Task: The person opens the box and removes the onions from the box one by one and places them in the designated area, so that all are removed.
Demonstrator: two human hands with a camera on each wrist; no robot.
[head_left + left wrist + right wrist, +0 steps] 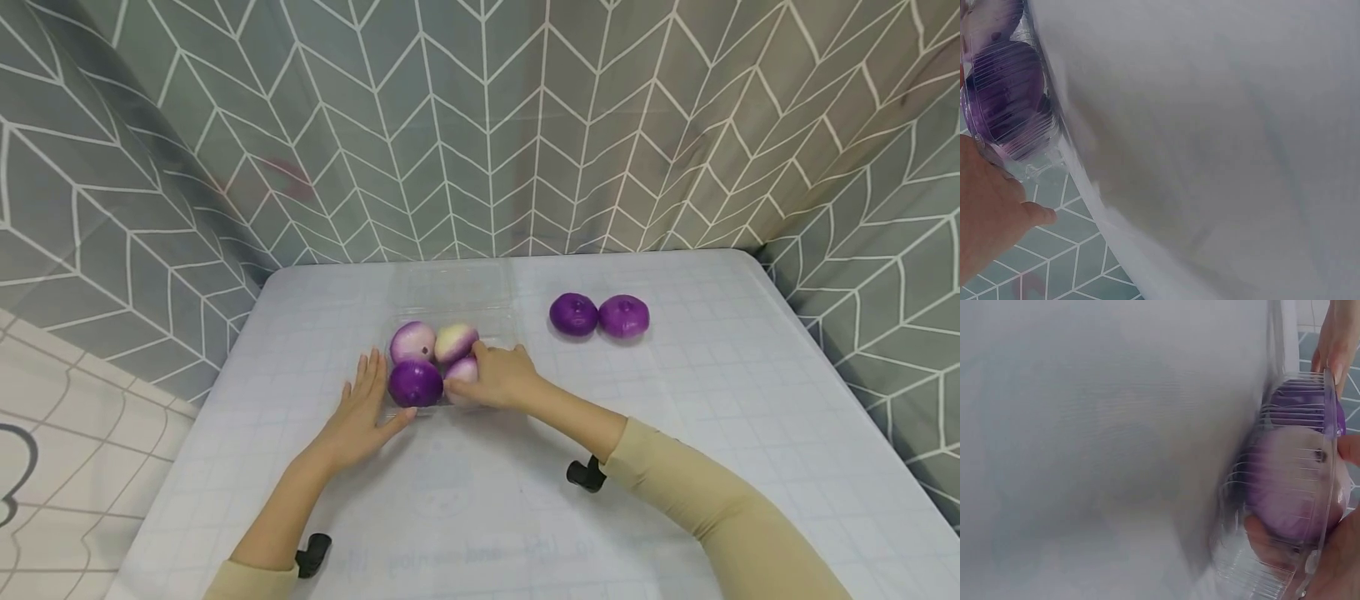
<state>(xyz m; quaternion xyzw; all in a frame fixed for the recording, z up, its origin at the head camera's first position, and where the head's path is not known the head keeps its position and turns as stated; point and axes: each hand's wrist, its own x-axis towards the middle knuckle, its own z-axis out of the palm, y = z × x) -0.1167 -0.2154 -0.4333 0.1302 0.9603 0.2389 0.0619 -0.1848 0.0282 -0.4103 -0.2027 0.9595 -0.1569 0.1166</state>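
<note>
A clear plastic box with its lid folded back holds several red onions. Among them, a dark purple onion sits at the front left, with a pale pinkish onion and a yellow-white one behind it. My left hand lies along the box's left side, fingers straight, thumb at the front rim. With fingers reaching inside, my right hand grips the pale purple-white onion at the front right. Through the ribbed wall, a fingertip shows against that onion.
Two more purple onions, one darker and one brighter, lie side by side on the white-covered table right of the box. A grey chevron-patterned curtain hangs behind the table and along its sides.
</note>
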